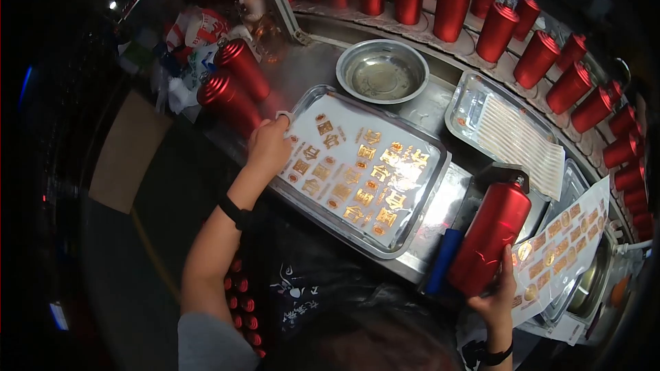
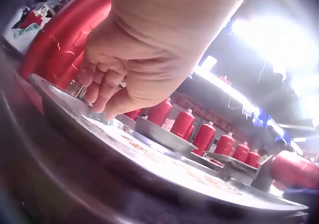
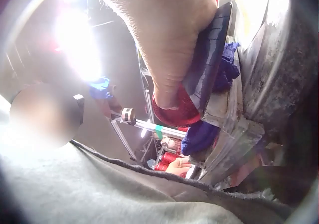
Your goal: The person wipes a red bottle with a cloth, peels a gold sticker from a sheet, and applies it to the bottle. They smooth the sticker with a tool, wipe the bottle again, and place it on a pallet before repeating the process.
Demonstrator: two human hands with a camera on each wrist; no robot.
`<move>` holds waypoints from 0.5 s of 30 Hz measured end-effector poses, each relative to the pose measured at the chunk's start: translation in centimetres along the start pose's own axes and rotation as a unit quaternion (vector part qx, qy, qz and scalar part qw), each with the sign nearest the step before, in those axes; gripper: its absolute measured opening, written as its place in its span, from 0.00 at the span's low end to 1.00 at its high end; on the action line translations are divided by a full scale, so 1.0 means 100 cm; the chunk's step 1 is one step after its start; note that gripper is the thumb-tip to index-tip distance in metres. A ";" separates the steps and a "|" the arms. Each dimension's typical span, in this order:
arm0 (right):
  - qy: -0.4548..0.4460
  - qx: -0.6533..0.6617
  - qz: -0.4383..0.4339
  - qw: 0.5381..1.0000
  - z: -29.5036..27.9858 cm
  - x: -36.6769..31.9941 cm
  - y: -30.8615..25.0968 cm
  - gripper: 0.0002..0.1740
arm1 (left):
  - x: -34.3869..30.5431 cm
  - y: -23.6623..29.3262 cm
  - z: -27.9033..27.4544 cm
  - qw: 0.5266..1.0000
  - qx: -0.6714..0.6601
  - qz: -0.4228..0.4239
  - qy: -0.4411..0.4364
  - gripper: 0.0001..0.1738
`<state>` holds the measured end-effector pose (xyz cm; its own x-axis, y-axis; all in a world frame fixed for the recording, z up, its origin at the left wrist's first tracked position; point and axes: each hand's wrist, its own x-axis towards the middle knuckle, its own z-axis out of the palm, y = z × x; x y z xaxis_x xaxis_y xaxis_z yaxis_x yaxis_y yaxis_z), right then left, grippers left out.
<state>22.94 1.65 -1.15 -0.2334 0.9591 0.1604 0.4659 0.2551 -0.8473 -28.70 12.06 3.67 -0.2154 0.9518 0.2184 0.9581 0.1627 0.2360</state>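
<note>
1. The left grip (image 1: 270, 145) has its thumb and fingers curled together, almost closed, pinching a small pale piece (image 1: 284, 116) at the fingertips; the piece is too blurred to name.
2. That piece sits at the near-left corner region of the large tray (image 1: 444, 159), by its rim. Whether it belongs to the white sheet (image 1: 347, 107) in the tray, I cannot tell.
3. The white sheet lies flat inside the large tray, bearing gold stickers (image 1: 388, 218) in slanting rows, to the right of the left grip.
4. The right grip (image 1: 496, 301) is partly closed round the lower end of the held red bottle (image 1: 491, 237), its thumb along the side; the other fingers are largely hidden.
5. The held red bottle extends away from the right grip, its cap at the far end. A blue object (image 1: 441, 261) is just beside it on the left, and a printed sticker sheet (image 1: 567, 247) is on its right.
6. Two red bottles (image 1: 230, 106) stand close beyond the left grip, outside the large tray.
7. On the metal worktop (image 1: 450, 196), a round bowl (image 1: 347, 89) is beyond the large tray; a smaller tray (image 1: 454, 122) carries a ribbed white sheet (image 1: 522, 148).
8. More red bottles (image 1: 454, 14) line the far side.
</note>
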 end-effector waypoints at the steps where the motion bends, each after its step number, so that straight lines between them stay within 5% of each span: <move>1: 0.001 0.001 -0.003 1.000 0.000 0.001 -0.001 0.65 | 0.005 0.004 0.001 1.000 0.020 -0.006 -0.017 0.17; 7: -0.002 -0.024 -0.020 1.000 -0.001 0.004 -0.008 0.65 | 0.021 -0.010 0.020 0.996 0.037 -0.060 -0.059 0.18; 13: -0.002 -0.069 -0.079 0.994 -0.003 0.010 -0.009 0.65 | 0.017 -0.011 0.024 0.994 -0.040 -0.100 -0.021 0.20; 15: 0.000 -0.082 -0.090 0.993 -0.003 0.010 -0.010 0.65 | 0.013 -0.017 0.025 0.997 0.011 -0.054 0.048 0.22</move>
<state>22.53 2.44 0.03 -0.3265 0.8957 0.3020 0.5491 0.4398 -0.7107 -30.12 13.66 1.22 -0.3343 0.8994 0.2817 0.9317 0.2702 0.2430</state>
